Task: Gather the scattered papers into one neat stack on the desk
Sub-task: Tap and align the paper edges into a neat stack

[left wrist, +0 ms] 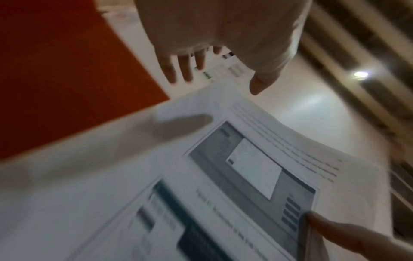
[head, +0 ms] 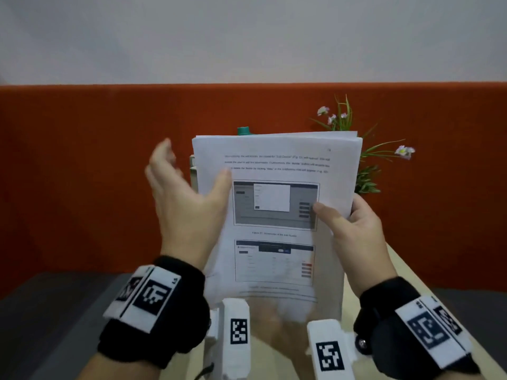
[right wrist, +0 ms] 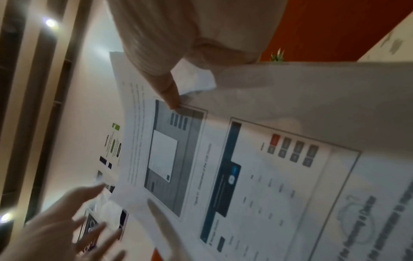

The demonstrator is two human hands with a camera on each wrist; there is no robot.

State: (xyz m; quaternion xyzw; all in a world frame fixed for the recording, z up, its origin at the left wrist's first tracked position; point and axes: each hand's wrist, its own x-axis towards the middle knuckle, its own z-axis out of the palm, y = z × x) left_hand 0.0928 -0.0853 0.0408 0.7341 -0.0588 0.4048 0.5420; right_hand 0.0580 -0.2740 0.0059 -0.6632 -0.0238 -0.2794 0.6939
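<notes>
While your right hand (head: 354, 231) pinched the stack of papers (head: 277, 215) at its right edge, thumb on the printed front and fingers curled behind, the stack stood nearly upright above the bench (head: 406, 272), with its lower edge down between your wrists. Your left hand (head: 181, 196) was spread beside the left edge, fingers apart and gripping nothing; only its thumb reached onto the top sheet, near the first lines of text. That hand looked blurred in the head view, so how firmly the thumb pressed could not be told.

On the top sheet you had a few lines of text, a grey screenshot under them, and a second screenshot with small red buttons lower down. At the top edge the sheets were not flush, some standing a little higher at the right corner.

Behind the papers stood a plant with small pale flowers (head: 356, 149), its leaves showing past the right edge, and a teal cap (head: 243, 130) peeked over the top edge. An orange partition (head: 82, 174) ran across behind all of it. You wore black wristbands with printed markers on both wrists.
</notes>
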